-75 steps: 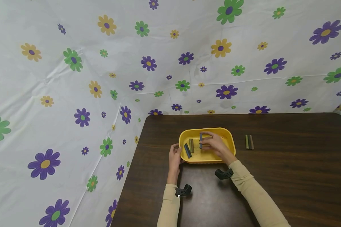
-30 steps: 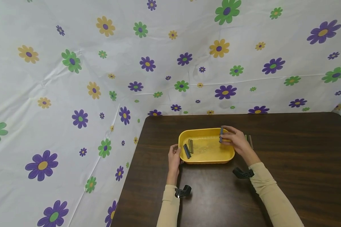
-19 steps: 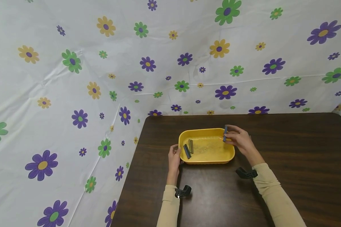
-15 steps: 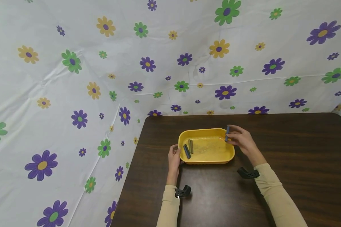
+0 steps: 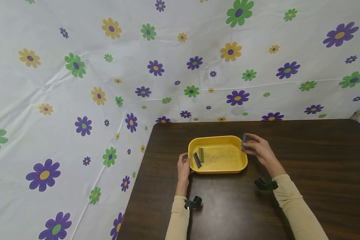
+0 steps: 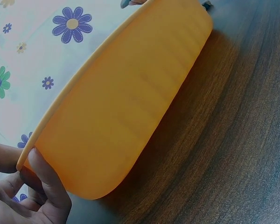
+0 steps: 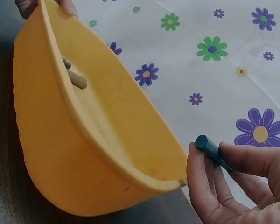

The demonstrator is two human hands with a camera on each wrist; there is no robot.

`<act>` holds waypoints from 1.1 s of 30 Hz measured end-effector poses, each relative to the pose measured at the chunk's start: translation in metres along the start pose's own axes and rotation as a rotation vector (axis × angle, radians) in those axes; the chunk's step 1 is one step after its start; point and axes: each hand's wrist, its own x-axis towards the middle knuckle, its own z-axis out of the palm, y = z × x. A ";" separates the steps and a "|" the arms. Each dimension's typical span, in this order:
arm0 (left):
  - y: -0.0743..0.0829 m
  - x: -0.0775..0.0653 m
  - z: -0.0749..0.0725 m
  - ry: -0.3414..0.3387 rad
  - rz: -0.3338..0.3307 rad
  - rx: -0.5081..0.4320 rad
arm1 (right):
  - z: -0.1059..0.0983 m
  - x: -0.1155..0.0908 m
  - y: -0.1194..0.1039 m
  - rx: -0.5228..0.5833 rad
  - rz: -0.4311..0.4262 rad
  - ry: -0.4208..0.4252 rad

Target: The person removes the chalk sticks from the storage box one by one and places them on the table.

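My left hand (image 5: 184, 166) grips the left end of a yellow plastic tray (image 5: 219, 172), thumb and fingers around its rim; the left wrist view shows this hand (image 6: 32, 191) from close by. Above the tray's right end, my right hand (image 5: 261, 150) pinches a short blue round stick (image 5: 244, 142) between thumb and fingers. The right wrist view shows that blue stick's (image 7: 209, 148) flat end. Inside the tray, toward the left, lie two dark blue sticks (image 5: 197, 160) beside two olive-brown sticks (image 5: 201, 154).
The tray stands on a dark wood-grain table (image 5: 312, 160). Behind and to the left hangs a white flowered sheet (image 5: 168, 76). Each wrist wears a black camera, such as the right one (image 5: 265, 184).
My right hand has carried the blue stick rightward from over the tray's middle to its right rim. It now covers the sticks seen earlier on the table there. My left hand stays put.
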 end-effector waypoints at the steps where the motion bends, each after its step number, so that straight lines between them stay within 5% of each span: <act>1: 0.000 0.000 0.000 -0.001 0.001 0.001 | -0.001 0.000 0.000 0.004 0.000 0.004; 12: -0.003 0.002 0.001 0.008 0.000 0.008 | -0.015 -0.003 0.001 0.000 -0.005 0.010; 22: -0.042 0.025 0.001 0.040 -0.012 0.013 | -0.029 -0.005 0.006 0.029 -0.013 0.010; 33: -0.043 0.025 0.001 0.036 -0.018 0.004 | -0.046 -0.012 0.010 0.076 -0.035 0.030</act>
